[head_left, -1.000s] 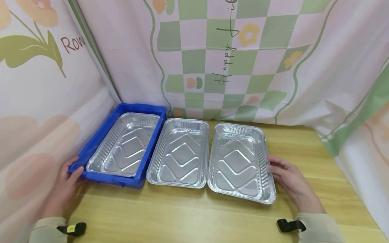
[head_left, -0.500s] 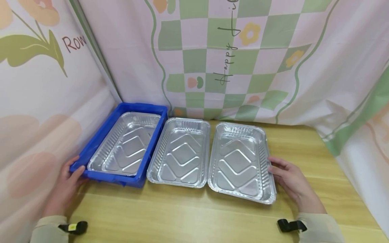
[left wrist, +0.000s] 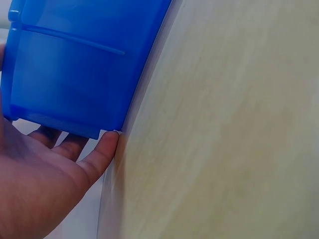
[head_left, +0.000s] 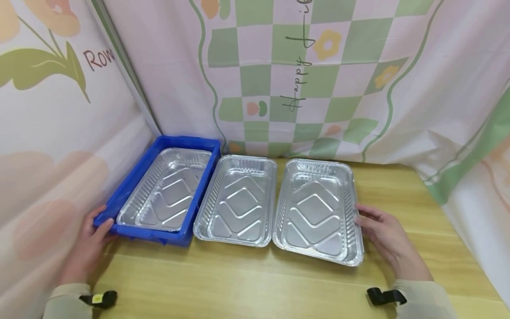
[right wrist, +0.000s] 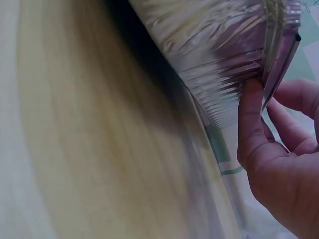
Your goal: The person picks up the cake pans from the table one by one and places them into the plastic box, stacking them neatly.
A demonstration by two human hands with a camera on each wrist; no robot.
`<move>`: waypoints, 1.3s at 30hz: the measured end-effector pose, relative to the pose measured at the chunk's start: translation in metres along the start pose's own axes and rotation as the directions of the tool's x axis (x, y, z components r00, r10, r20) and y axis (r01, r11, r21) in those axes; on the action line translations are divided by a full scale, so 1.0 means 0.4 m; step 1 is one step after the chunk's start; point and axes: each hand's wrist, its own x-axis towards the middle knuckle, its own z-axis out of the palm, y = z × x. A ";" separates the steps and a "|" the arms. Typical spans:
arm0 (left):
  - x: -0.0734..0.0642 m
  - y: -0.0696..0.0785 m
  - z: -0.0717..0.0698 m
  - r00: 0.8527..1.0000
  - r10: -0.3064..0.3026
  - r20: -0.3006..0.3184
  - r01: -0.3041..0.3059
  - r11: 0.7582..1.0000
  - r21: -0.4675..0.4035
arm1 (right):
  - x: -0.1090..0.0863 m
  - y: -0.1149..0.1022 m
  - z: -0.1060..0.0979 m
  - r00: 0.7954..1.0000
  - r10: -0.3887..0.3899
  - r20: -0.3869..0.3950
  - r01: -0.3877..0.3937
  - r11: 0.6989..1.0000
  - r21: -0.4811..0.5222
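At the left, my left hand (head_left: pixel 89 246) grips the near left corner of a blue plastic bin (head_left: pixel 137 188). Its thumb lies over the rim, and in the left wrist view its fingers (left wrist: pixel 102 154) sit against the bin's corner. One aluminium foil tray (head_left: pixel 177 195) lies inside the bin. A second foil tray (head_left: pixel 241 201) sits on the table beside it. My right hand (head_left: pixel 386 235) pinches the right rim of a third foil tray (head_left: pixel 316 210). The right wrist view has a finger (right wrist: pixel 251 114) against that tray's ribbed outer wall, just below the rim.
Wood-grain table (head_left: pixel 239 283) stretches in front of the trays. A printed curtain (head_left: pixel 287 79) hangs right behind them, and another curtain (head_left: pixel 52 155) closes in on the bin's left side.
The right foil tray has shifted slightly to the right and turned a little, its far end now farther from the middle tray. My right hand moved right with it; my left hand keeps its grip.
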 end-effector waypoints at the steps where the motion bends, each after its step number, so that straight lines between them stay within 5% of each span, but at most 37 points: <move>1: 0.000 0.000 -0.001 1.000 -0.009 -0.001 0.009 1.000 0.008 | 0.000 -0.003 0.001 1.000 -0.007 0.004 0.007 1.000 0.001; 8: -0.012 0.010 -0.006 0.991 -0.131 -0.005 0.131 0.991 0.038 | -0.003 -0.024 0.009 0.997 -0.068 0.026 0.068 0.998 0.013; 19: 0.001 0.006 0.006 1.000 0.006 -0.005 -0.006 0.999 0.042 | -0.017 -0.058 0.015 0.991 -0.117 0.067 0.113 0.992 0.054; 29: -0.003 0.001 0.001 1.000 -0.001 -0.006 0.002 1.000 0.031 | -0.023 -0.084 0.020 0.988 -0.145 0.058 0.143 0.989 0.049; 39: -0.008 0.009 -0.004 0.997 -0.074 -0.009 0.075 0.992 0.102 | -0.021 -0.111 0.043 0.978 -0.187 0.096 0.178 0.979 0.095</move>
